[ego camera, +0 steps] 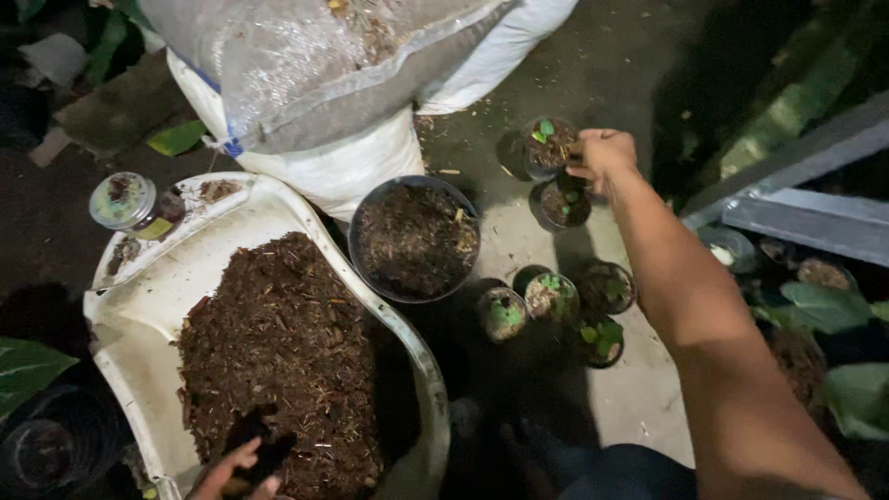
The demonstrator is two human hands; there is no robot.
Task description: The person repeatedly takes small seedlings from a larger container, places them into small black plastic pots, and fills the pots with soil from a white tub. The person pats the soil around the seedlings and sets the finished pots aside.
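Note:
My right hand (604, 157) reaches far out and grips the rim of a small pot with a green seedling (548, 145) standing on the concrete. A second seedling pot (565, 204) sits just below it. Several more small seedling pots (553, 298) cluster nearer to me. My left hand (231, 470) is at the bottom edge, holding a dark object over the brown soil mix (282, 352) piled in a white tub (185, 268); what the object is stays unclear. A larger black pot of soil (414, 239) stands beside the tub.
A big white sack (324, 102) leans behind the tub. A clear lidded jar (123, 201) rests on the tub's corner. Grey metal rails (796, 199) and leafy plants (829, 310) lie at right. An empty black pot (46, 444) sits bottom left.

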